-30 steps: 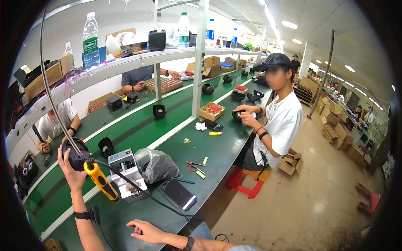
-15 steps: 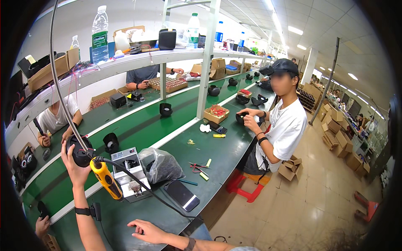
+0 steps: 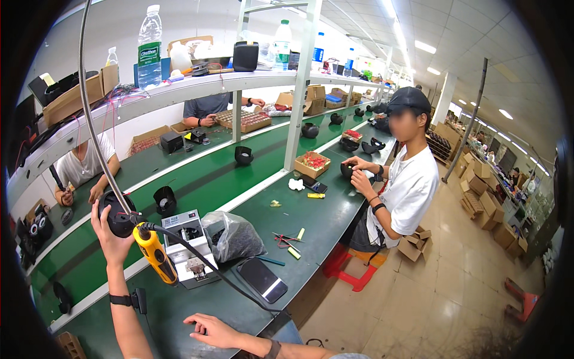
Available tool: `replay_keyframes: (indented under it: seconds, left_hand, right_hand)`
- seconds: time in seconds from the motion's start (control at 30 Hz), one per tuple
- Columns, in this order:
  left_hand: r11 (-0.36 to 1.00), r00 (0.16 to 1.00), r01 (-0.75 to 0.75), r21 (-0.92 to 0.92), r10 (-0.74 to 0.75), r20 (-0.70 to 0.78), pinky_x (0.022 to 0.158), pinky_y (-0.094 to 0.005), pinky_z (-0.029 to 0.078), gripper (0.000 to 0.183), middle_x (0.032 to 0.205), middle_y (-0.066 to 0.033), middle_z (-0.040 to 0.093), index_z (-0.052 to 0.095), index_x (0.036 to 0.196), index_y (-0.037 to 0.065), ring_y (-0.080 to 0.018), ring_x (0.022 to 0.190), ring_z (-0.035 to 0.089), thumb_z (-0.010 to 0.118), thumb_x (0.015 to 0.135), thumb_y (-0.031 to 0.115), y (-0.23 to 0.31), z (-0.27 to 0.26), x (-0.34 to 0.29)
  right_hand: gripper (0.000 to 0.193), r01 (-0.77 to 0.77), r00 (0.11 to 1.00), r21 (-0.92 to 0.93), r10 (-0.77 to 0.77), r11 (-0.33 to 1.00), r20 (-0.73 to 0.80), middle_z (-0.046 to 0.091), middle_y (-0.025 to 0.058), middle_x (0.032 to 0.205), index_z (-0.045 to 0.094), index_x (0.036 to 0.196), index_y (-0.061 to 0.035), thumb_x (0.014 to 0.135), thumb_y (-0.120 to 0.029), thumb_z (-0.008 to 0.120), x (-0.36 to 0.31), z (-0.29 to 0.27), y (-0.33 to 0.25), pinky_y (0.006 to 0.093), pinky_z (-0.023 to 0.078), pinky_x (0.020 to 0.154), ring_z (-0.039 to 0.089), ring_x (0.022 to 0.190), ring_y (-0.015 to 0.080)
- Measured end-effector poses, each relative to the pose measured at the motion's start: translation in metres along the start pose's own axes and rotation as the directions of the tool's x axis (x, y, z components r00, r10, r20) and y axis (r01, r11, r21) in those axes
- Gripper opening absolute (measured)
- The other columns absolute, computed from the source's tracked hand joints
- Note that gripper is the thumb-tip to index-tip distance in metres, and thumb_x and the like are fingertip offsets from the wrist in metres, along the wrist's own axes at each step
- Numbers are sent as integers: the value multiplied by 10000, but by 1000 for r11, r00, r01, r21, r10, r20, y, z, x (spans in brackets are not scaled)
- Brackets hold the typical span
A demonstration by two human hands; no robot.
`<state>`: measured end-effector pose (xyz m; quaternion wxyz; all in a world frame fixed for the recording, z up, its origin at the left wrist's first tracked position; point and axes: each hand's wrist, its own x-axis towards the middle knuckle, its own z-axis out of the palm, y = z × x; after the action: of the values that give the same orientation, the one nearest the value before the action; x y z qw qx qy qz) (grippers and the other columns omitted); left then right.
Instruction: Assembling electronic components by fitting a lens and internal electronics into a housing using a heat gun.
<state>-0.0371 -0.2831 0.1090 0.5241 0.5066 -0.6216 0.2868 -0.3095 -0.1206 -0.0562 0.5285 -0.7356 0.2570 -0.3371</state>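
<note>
My left hand is raised at the left with its fingers wrapped round a black rounded housing, over the green belt. A yellow electric screwdriver hangs just beside that housing, its black cable looping to the right across the bench. My right hand lies low over the near bench edge, fingers loosely stretched and nothing in them. Between the hands stands a light grey screw feeder box. A clear plastic bag of dark parts sits against its right side.
A smartphone, tweezers and a box of small red parts lie on the bench. Black housings sit along the belt. A metal rod rises above my left hand. A co-worker sits at the right.
Another person's hand at the lower left has let go of a black part and left the view; the part stays on the belt. My hands keep nearly the same pose.
</note>
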Motion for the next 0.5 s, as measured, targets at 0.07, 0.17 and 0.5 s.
replay_keyframes:
  seconds: [0.07,0.17,0.5]
  left_hand:
    - [1000,1000,5,27,-5,4,1207,-521,333,916,1588,-199,399,519,1380,110,-428,1461,388,979,597,228,-2,-7,-1]
    - [996,998,65,57,-63,-23,1193,-517,363,883,1553,-202,437,541,1342,88,-423,1414,438,983,591,233,-15,-29,-6]
    - [768,754,637,66,-603,-262,1068,-471,466,919,1284,-169,515,500,1257,49,-367,1234,525,1002,535,315,-103,-22,-74]
  right_hand:
    - [416,12,1000,1,-12,1000,8,604,82,1005,586,1323,-26,943,-127,720,-1,0,-2,310,528,760,602,803,163]
    - [400,6,999,35,-7,999,33,621,74,1014,610,1305,-29,936,-120,739,8,7,-11,307,539,752,621,810,150]
    - [368,-32,998,-87,27,996,-56,711,96,1021,690,1207,-9,858,-60,798,12,-5,-17,281,556,753,681,812,142]
